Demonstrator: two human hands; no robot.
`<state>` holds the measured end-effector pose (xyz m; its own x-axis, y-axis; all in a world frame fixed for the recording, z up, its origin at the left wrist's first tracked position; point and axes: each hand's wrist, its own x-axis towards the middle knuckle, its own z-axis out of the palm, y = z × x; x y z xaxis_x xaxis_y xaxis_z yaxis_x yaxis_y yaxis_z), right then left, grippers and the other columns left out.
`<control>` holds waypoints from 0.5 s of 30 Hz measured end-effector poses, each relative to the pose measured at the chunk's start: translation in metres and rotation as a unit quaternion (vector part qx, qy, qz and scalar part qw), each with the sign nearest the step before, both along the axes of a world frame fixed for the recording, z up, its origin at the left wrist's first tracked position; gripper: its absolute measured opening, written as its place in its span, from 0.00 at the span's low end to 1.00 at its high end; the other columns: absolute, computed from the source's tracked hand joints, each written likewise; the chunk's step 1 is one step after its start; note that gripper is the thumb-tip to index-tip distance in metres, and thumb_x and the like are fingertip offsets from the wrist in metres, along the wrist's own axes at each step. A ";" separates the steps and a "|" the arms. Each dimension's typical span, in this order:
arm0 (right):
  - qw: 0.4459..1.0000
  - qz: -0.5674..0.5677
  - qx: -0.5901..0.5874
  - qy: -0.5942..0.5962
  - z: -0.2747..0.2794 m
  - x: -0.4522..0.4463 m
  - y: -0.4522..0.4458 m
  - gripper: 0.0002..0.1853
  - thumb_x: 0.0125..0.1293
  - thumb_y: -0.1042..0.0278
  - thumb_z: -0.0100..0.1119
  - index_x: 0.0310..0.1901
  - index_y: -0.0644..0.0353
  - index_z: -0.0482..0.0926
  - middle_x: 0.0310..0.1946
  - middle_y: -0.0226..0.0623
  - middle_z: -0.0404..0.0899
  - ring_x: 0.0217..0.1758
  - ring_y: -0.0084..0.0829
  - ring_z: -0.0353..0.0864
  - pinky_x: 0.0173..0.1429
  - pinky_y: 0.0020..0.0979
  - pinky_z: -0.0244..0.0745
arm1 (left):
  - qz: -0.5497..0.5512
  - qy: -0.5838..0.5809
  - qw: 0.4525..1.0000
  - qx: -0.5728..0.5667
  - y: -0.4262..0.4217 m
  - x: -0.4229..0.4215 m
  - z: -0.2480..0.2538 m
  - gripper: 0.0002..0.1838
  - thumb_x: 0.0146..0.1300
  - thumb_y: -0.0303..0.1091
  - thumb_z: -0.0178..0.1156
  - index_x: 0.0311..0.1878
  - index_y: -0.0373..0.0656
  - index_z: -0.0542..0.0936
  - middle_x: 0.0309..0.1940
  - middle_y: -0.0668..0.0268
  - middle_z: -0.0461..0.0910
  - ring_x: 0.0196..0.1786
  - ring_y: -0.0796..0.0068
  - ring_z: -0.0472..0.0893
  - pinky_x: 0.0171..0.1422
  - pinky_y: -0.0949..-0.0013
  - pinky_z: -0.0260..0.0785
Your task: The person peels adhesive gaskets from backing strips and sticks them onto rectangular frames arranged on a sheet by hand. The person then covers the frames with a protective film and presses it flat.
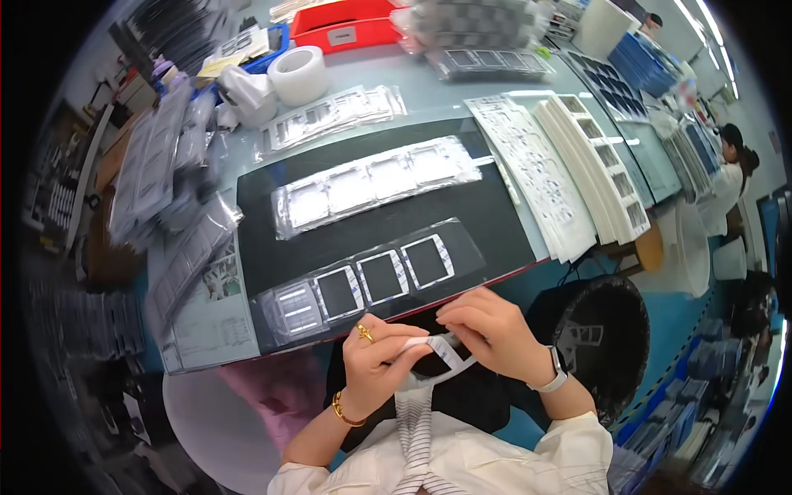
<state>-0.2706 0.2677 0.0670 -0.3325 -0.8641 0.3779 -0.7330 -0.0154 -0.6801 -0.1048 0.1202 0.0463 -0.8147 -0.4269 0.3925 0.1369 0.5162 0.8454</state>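
My left hand (379, 363), with a gold ring and bracelet, pinches a thin white square adhesive frame (446, 353) by its left side. My right hand (493, 334), wearing a watch, has its thumb and fingers pinched together at the frame's upper edge; what lies between those fingertips is hidden. The frame hangs tilted just off the table's front edge, above my lap. Just beyond my hands, a clear plastic sheet (467, 242) lies on the black mat (503, 223), carrying three white frames with blue print (381, 275) and a shiny piece (297, 308) at its left end.
A bagged row of silvery frames (375, 183) lies farther back on the mat. White sheets (536, 173) and stacked white trays (594, 169) stand right. Clear-bagged packs (153, 169) pile left. A tape roll (297, 74) and red bin (342, 25) sit behind. A black-lined bin (590, 346) stands right.
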 end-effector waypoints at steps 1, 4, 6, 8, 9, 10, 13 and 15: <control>1.000 0.003 -0.009 -0.014 0.006 -0.001 0.002 0.07 0.61 0.76 0.70 0.41 0.60 0.84 0.39 0.37 0.85 0.43 0.42 0.84 0.45 0.36 0.80 | 0.009 0.000 1.000 -0.016 0.002 -0.005 -0.001 0.07 0.51 0.28 0.78 0.35 0.43 0.91 0.38 0.70 0.90 0.36 0.72 0.76 0.42 0.68 0.68; 0.999 0.024 -0.025 -0.035 0.011 0.001 0.008 0.08 0.60 0.76 0.71 0.40 0.59 0.84 0.43 0.36 0.84 0.45 0.41 0.83 0.49 0.37 0.78 | 0.014 0.008 0.998 -0.060 0.009 -0.013 -0.003 0.09 0.51 0.30 0.79 0.36 0.43 0.91 0.37 0.71 0.89 0.36 0.72 0.76 0.41 0.69 0.68; 0.999 0.024 -0.031 -0.023 0.008 0.002 0.010 0.08 0.60 0.75 0.72 0.40 0.59 0.84 0.43 0.35 0.83 0.45 0.40 0.82 0.50 0.37 0.77 | 0.008 0.010 0.997 -0.075 0.013 -0.017 -0.002 0.09 0.53 0.27 0.78 0.38 0.43 0.91 0.37 0.69 0.89 0.37 0.71 0.76 0.42 0.69 0.68; 0.999 0.003 -0.034 0.011 0.004 0.001 0.014 0.08 0.59 0.75 0.72 0.39 0.58 0.83 0.43 0.34 0.82 0.45 0.39 0.81 0.49 0.37 0.76 | 0.001 -0.013 1.000 -0.027 0.017 -0.018 -0.008 0.06 0.59 0.26 0.73 0.40 0.42 0.91 0.38 0.67 0.87 0.37 0.73 0.76 0.43 0.70 0.69; 0.998 -0.002 -0.045 0.037 0.003 0.001 0.014 0.08 0.58 0.75 0.73 0.37 0.59 0.82 0.41 0.33 0.81 0.43 0.38 0.80 0.46 0.36 0.75 | -0.005 -0.027 1.000 -0.003 0.019 -0.016 -0.011 0.05 0.62 0.25 0.71 0.41 0.41 0.91 0.39 0.66 0.87 0.38 0.74 0.76 0.43 0.71 0.69; 0.998 0.001 -0.041 0.041 0.002 0.001 0.017 0.09 0.57 0.75 0.73 0.38 0.59 0.82 0.41 0.34 0.81 0.43 0.38 0.80 0.46 0.36 0.76 | -0.028 -0.048 0.995 0.083 0.020 -0.015 -0.012 0.06 0.64 0.24 0.68 0.43 0.39 0.90 0.40 0.65 0.86 0.37 0.74 0.76 0.43 0.71 0.69; 0.999 0.012 -0.021 0.049 0.009 0.002 0.029 0.11 0.55 0.77 0.75 0.39 0.60 0.84 0.42 0.35 0.82 0.42 0.38 0.81 0.47 0.36 0.77 | -0.095 -0.113 0.935 0.321 0.016 -0.006 -0.017 0.12 0.74 0.26 0.56 0.50 0.34 0.88 0.45 0.64 0.84 0.38 0.81 0.75 0.43 0.75 0.67; 0.995 0.032 -0.073 0.053 0.025 0.003 0.040 0.12 0.54 0.77 0.75 0.40 0.60 0.84 0.43 0.37 0.82 0.40 0.38 0.80 0.46 0.36 0.76 | -0.081 -0.118 0.929 0.343 0.010 0.001 -0.025 0.14 0.76 0.28 0.54 0.49 0.31 0.88 0.44 0.65 0.83 0.37 0.82 0.74 0.41 0.76 0.66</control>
<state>-0.2676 0.3078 0.0918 -0.2297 -0.8153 0.5316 -0.7942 -0.1587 -0.5866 -0.1042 0.1306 0.0215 -0.9191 -0.3742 -0.1231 -0.0646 -0.1650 0.9842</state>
